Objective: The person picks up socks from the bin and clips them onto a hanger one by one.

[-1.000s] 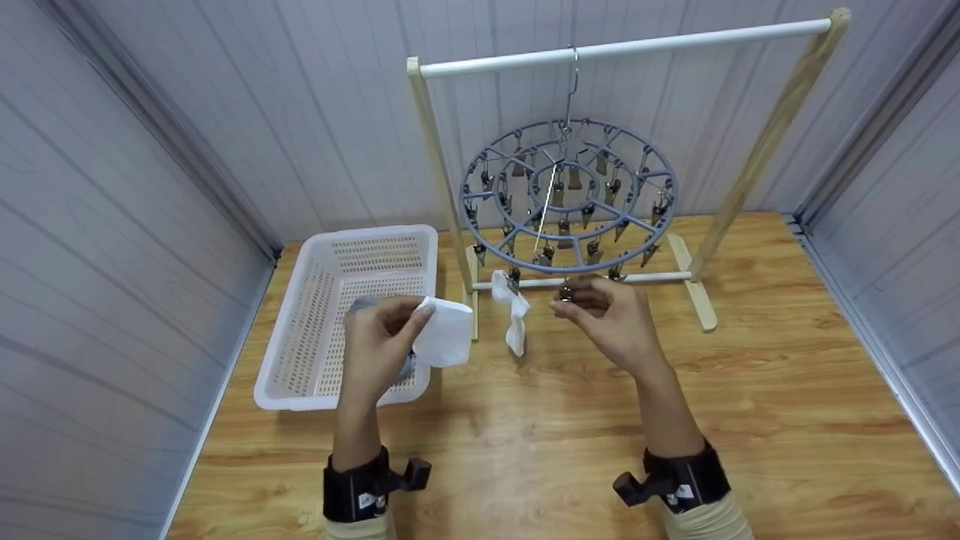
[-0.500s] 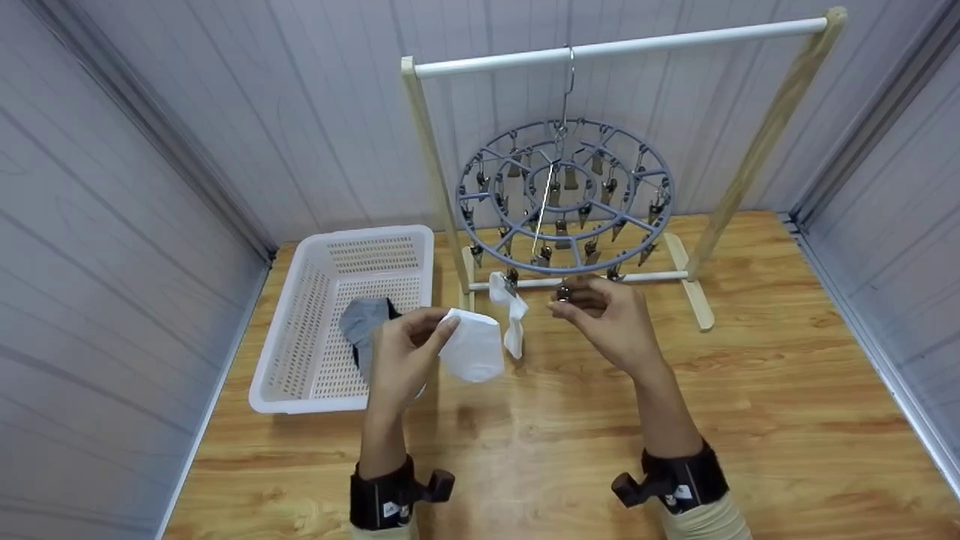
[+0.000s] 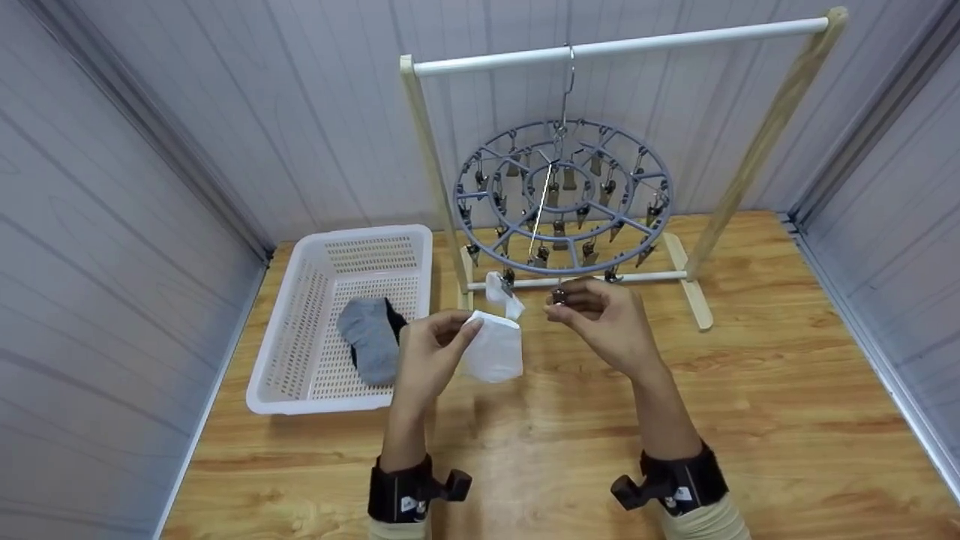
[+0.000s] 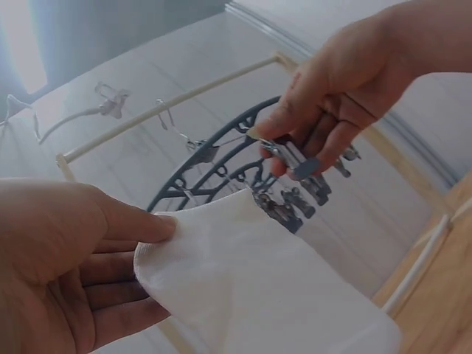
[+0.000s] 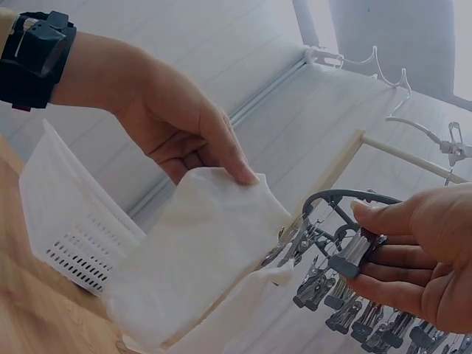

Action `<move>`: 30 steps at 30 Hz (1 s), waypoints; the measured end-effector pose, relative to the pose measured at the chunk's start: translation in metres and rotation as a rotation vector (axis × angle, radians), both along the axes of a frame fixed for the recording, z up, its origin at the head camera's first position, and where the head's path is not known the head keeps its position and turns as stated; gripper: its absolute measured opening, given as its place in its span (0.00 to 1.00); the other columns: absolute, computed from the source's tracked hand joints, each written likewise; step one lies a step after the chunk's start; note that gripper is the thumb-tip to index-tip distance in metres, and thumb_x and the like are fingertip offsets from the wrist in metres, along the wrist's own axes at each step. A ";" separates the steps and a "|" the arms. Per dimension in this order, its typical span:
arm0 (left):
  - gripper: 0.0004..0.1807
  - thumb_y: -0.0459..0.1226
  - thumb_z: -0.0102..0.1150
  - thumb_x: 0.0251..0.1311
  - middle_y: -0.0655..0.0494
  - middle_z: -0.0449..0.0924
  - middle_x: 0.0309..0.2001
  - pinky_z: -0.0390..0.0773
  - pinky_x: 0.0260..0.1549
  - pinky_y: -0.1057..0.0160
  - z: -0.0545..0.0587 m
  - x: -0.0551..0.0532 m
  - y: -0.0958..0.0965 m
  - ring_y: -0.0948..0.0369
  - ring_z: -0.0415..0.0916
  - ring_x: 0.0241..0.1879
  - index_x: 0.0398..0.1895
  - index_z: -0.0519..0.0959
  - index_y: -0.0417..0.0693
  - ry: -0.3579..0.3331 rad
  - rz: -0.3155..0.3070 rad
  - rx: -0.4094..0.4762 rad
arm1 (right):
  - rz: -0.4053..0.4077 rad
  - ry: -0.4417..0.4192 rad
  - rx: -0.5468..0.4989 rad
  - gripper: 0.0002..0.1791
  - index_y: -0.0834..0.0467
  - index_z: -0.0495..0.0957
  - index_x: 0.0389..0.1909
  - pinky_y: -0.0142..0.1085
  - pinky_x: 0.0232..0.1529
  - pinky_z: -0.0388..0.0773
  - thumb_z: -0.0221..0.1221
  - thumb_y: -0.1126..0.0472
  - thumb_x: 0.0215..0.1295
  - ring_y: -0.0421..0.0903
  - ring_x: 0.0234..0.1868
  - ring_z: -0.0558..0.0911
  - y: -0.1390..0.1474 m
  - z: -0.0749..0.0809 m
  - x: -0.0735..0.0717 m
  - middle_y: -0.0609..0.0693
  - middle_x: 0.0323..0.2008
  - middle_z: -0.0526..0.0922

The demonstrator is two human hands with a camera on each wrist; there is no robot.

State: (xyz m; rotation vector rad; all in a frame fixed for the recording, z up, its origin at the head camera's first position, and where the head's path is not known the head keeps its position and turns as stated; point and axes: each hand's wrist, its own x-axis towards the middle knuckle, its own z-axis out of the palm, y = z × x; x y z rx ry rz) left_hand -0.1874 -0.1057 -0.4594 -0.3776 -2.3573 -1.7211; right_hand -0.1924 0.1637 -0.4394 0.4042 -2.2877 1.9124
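Note:
My left hand point(image 3: 430, 351) pinches a white sock point(image 3: 495, 351) near its opening between thumb and fingers; the sock hangs down from the grip. Facing it, my right hand point(image 3: 611, 324) pinches a metal clip point(image 5: 352, 254) that belongs to the round grey clip hanger point(image 3: 556, 270). A short gap separates this clip from the held sock in the head view. Another white sock point(image 3: 498, 291) hangs from a clip at the hanger's front left, partly hidden behind the held one. In the right wrist view the two socks overlap.
The hanger hooks over the white bar point(image 3: 675, 42) of a wooden-legged rack, with several clips dangling from it. On the left, a white perforated basket point(image 3: 258, 367) holds a grey sock point(image 3: 369, 339) with black parts. Ribbed panel walls enclose the wooden surface point(image 3: 570, 465).
My left hand has carried the white sock rightward from over the basket towards the right hand, uncovering the grey sock. The right hand keeps its pinch on the clip, almost still.

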 end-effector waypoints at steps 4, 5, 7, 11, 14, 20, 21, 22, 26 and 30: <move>0.07 0.37 0.71 0.69 0.54 0.91 0.36 0.86 0.35 0.63 -0.005 -0.002 0.004 0.61 0.88 0.34 0.43 0.91 0.42 -0.010 -0.029 0.003 | -0.001 -0.028 -0.007 0.16 0.67 0.86 0.48 0.40 0.45 0.88 0.75 0.65 0.63 0.51 0.40 0.92 -0.001 0.000 0.000 0.58 0.42 0.91; 0.07 0.37 0.71 0.69 0.54 0.91 0.36 0.86 0.36 0.63 -0.006 -0.002 0.005 0.61 0.88 0.34 0.43 0.91 0.42 -0.014 -0.037 0.006 | 0.001 -0.031 -0.011 0.16 0.68 0.86 0.48 0.40 0.45 0.88 0.75 0.65 0.63 0.51 0.40 0.92 -0.001 0.000 0.000 0.58 0.42 0.91; 0.08 0.38 0.71 0.69 0.53 0.91 0.37 0.87 0.36 0.63 -0.007 -0.002 0.006 0.60 0.88 0.35 0.42 0.91 0.42 -0.020 -0.048 0.013 | 0.003 -0.038 -0.026 0.16 0.68 0.86 0.48 0.41 0.45 0.88 0.75 0.65 0.63 0.52 0.40 0.92 -0.002 0.000 0.000 0.57 0.41 0.91; 0.08 0.39 0.72 0.69 0.54 0.91 0.37 0.87 0.37 0.63 -0.009 -0.004 0.008 0.60 0.89 0.35 0.42 0.91 0.43 -0.016 -0.050 0.030 | 0.011 -0.046 -0.068 0.17 0.70 0.85 0.49 0.42 0.45 0.88 0.75 0.66 0.63 0.53 0.40 0.92 -0.004 -0.002 0.000 0.59 0.41 0.91; 0.08 0.40 0.72 0.68 0.54 0.91 0.37 0.87 0.37 0.63 -0.011 -0.004 0.010 0.60 0.89 0.35 0.42 0.92 0.44 0.001 -0.045 0.048 | 0.015 -0.074 -0.109 0.16 0.70 0.84 0.49 0.44 0.47 0.88 0.75 0.66 0.64 0.53 0.40 0.91 -0.006 -0.002 0.001 0.60 0.42 0.91; 0.09 0.41 0.72 0.68 0.54 0.91 0.37 0.86 0.36 0.64 -0.012 -0.003 0.015 0.58 0.89 0.34 0.42 0.92 0.45 0.023 -0.041 0.063 | 0.042 -0.106 -0.236 0.13 0.70 0.82 0.47 0.47 0.47 0.88 0.72 0.71 0.65 0.55 0.40 0.91 -0.011 -0.004 0.002 0.63 0.42 0.90; 0.09 0.41 0.72 0.69 0.55 0.91 0.37 0.86 0.36 0.64 -0.012 -0.003 0.016 0.59 0.88 0.34 0.42 0.92 0.45 0.023 -0.042 0.058 | 0.048 -0.101 -0.255 0.12 0.71 0.81 0.47 0.46 0.47 0.88 0.71 0.72 0.65 0.55 0.40 0.91 -0.012 -0.004 0.003 0.63 0.42 0.90; 0.09 0.41 0.72 0.69 0.55 0.91 0.37 0.86 0.35 0.64 -0.012 -0.003 0.017 0.59 0.88 0.33 0.42 0.92 0.45 0.022 -0.043 0.054 | 0.054 -0.093 -0.272 0.12 0.71 0.81 0.46 0.46 0.47 0.88 0.71 0.73 0.65 0.55 0.40 0.91 -0.012 -0.005 0.003 0.64 0.42 0.89; 0.09 0.41 0.71 0.69 0.56 0.91 0.36 0.86 0.34 0.64 -0.012 -0.003 0.019 0.61 0.88 0.32 0.42 0.92 0.44 0.031 -0.043 0.027 | 0.073 -0.051 -0.334 0.10 0.73 0.80 0.45 0.45 0.45 0.89 0.69 0.77 0.65 0.54 0.39 0.91 -0.015 -0.006 0.004 0.64 0.40 0.89; 0.08 0.39 0.71 0.69 0.55 0.91 0.36 0.86 0.33 0.64 -0.012 -0.003 0.021 0.60 0.88 0.31 0.41 0.92 0.43 0.037 -0.048 0.027 | 0.089 -0.002 -0.389 0.08 0.76 0.80 0.43 0.46 0.45 0.89 0.67 0.78 0.66 0.53 0.38 0.91 -0.017 -0.007 0.004 0.65 0.39 0.90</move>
